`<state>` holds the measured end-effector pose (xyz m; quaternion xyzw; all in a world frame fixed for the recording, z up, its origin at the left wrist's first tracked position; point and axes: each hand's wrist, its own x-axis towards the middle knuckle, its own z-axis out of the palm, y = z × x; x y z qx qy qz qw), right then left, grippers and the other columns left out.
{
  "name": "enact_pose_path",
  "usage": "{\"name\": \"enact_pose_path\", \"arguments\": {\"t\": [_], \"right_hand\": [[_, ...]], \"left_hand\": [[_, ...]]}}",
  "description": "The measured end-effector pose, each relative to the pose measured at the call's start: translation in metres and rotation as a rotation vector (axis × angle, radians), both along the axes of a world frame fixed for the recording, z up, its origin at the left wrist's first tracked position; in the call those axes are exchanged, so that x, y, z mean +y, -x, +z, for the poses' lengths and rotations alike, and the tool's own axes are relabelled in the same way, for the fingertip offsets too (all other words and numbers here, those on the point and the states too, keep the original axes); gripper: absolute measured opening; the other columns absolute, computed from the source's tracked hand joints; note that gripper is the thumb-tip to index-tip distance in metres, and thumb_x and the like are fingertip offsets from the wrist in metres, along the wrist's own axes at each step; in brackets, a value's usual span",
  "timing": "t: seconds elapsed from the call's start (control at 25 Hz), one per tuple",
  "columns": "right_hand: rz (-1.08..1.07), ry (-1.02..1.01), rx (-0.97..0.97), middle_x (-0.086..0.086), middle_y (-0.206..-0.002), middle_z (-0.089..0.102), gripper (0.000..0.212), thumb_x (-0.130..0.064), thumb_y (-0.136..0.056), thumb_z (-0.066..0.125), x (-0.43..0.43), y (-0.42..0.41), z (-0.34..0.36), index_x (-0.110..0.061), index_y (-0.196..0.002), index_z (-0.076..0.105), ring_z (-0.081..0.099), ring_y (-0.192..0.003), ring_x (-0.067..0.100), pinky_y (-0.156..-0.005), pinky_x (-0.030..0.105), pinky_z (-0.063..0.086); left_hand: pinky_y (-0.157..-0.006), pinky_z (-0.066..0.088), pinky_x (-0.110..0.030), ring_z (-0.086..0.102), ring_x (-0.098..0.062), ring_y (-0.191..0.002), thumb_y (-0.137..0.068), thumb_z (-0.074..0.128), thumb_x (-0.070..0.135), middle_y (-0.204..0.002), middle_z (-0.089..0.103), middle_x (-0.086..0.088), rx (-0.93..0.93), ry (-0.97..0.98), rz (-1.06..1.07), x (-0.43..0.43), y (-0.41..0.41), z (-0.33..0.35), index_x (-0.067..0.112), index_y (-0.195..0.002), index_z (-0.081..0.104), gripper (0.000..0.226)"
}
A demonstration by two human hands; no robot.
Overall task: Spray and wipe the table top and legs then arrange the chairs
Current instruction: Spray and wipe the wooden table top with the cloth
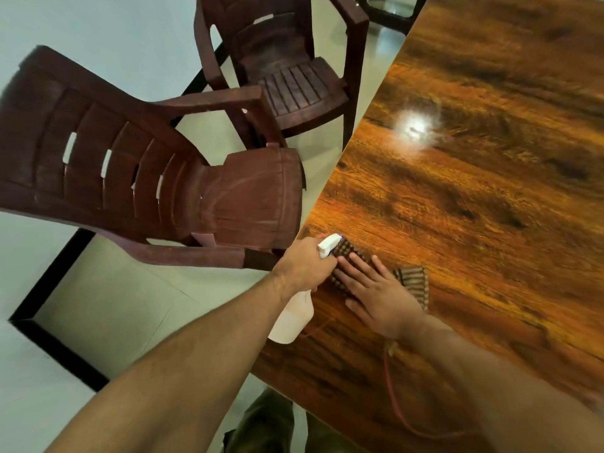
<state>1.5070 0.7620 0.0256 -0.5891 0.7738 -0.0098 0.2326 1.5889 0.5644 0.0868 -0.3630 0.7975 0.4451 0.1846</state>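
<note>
At the near left edge of the glossy wooden table (pixel 490 197), the left hand (pixel 304 266) grips a white spray bottle (pixel 292 320), the right hand (pixel 376 297) presses flat on a striped cloth (pixel 412 280) on the table top, and a nearer chair (pixel 147 191) and a farther chair (pixel 287 70) stand off the table's left side.

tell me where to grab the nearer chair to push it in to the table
Probably the nearer chair by its two armrests, gripped from behind the backrest: its seat faces the table, and the flat armrests run along both sides within easy reach.
</note>
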Motion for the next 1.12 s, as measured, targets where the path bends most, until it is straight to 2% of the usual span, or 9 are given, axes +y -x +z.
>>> {"name": "enact_pose_path", "arguments": {"t": [0.08, 0.2, 0.24, 0.44, 0.52, 0.68, 0.72, 0.92, 1.12], "right_hand": [[-0.244, -0.001, 0.093, -0.005, -0.167, -0.006, 0.064, -0.050, -0.104, 0.023, 0.007, 0.035, -0.006, -0.027, -0.160, 0.002, -0.018, -0.152, 0.015, -0.121, 0.044, -0.016], [-0.982, -0.055, 0.092, 0.012, -0.167, -0.004, 0.067, -0.044, -0.105, 0.023, -0.042, 0.075, -0.003, -0.009, -0.160, 0.006, -0.007, -0.154, 0.030, -0.125, 0.049, -0.002], [-1.016, -0.063, 0.085, 0.016, -0.167, -0.003, 0.069, -0.044, -0.104, 0.025, -0.069, 0.069, -0.001, -0.005, -0.159, 0.006, -0.005, -0.154, 0.033, -0.125, 0.050, 0.000], [0.097, -0.012, -0.038, 0.002, -0.164, -0.014, 0.068, -0.043, -0.104, 0.028, -0.097, -0.024, 0.003, -0.017, -0.159, -0.002, -0.015, -0.153, 0.024, -0.124, 0.042, -0.009], [0.271, -0.015, -0.021, -0.004, -0.164, -0.015, 0.068, -0.047, -0.104, 0.027, -0.086, 0.006, 0.002, -0.023, -0.160, -0.003, -0.017, -0.152, 0.019, -0.124, 0.040, -0.008], [-0.524, -0.068, 0.051, 0.009, -0.166, -0.014, 0.067, -0.041, -0.106, 0.024, -0.140, 0.053, -0.002, -0.013, -0.160, -0.003, -0.013, -0.153, 0.028, -0.124, 0.044, -0.003], [-0.568, -0.069, 0.050, 0.011, -0.166, -0.014, 0.067, -0.040, -0.105, 0.024, -0.157, 0.042, 0.001, -0.012, -0.160, -0.003, -0.013, -0.153, 0.030, -0.124, 0.046, -0.004], [0.240, 0.015, -0.050, -0.004, -0.166, -0.009, 0.066, -0.037, -0.105, 0.036, -0.116, 0.021, 0.009, -0.023, -0.161, 0.004, -0.013, -0.153, 0.018, -0.124, 0.040, -0.009], [-0.632, -0.114, 0.076, 0.007, -0.165, -0.015, 0.066, -0.039, -0.105, 0.025, -0.123, 0.080, 0.003, -0.015, -0.160, -0.005, -0.012, -0.153, 0.027, -0.125, 0.048, 0.001]], "left_hand": [[-0.049, 0.057, -0.031, 0.065, -0.020, -0.049, -0.096, 0.059, 0.021, -0.092, 0.076, -0.011, -0.002, 0.000, 0.007, -0.008, -0.009, 0.001, 0.010, -0.124, 0.067, 0.031], [-0.047, 0.053, -0.028, 0.063, -0.015, -0.050, -0.097, 0.061, 0.020, -0.089, 0.075, -0.007, 0.005, 0.010, 0.079, -0.027, -0.026, -0.003, 0.009, -0.113, 0.069, 0.022], [-0.048, 0.050, -0.024, 0.064, -0.014, -0.055, -0.097, 0.062, 0.020, -0.088, 0.073, -0.004, 0.000, 0.020, 0.103, -0.033, -0.033, -0.004, 0.011, -0.114, 0.068, 0.020], [-0.063, 0.062, -0.039, 0.068, -0.025, -0.061, -0.094, 0.061, 0.020, -0.085, 0.073, -0.007, -0.009, 0.042, 0.124, -0.047, -0.057, -0.003, 0.009, -0.109, 0.071, 0.021], [-0.064, 0.064, -0.042, 0.069, -0.026, -0.059, -0.095, 0.061, 0.020, -0.089, 0.075, -0.009, -0.007, 0.034, 0.119, -0.050, -0.062, -0.003, 0.012, -0.111, 0.069, 0.020], [-0.060, 0.065, -0.040, 0.072, -0.027, -0.062, -0.097, 0.061, 0.022, -0.095, 0.075, -0.010, -0.024, 0.009, 0.166, -0.052, -0.073, -0.009, 0.015, -0.118, 0.067, 0.023], [-0.058, 0.064, -0.037, 0.071, -0.024, -0.061, -0.098, 0.061, 0.022, -0.096, 0.075, -0.009, -0.025, 0.010, 0.169, -0.051, -0.074, -0.010, 0.015, -0.121, 0.066, 0.025], [-0.065, 0.066, -0.040, 0.071, -0.023, -0.060, -0.098, 0.060, 0.023, -0.093, 0.074, -0.006, -0.013, -0.006, 0.175, -0.048, -0.073, -0.006, 0.014, -0.120, 0.065, 0.024], [-0.067, 0.066, -0.041, 0.074, -0.027, -0.070, -0.100, 0.061, 0.025, -0.097, 0.072, -0.006, -0.004, 0.001, 0.181, -0.046, -0.076, -0.004, 0.018, -0.128, 0.060, 0.028]]}}
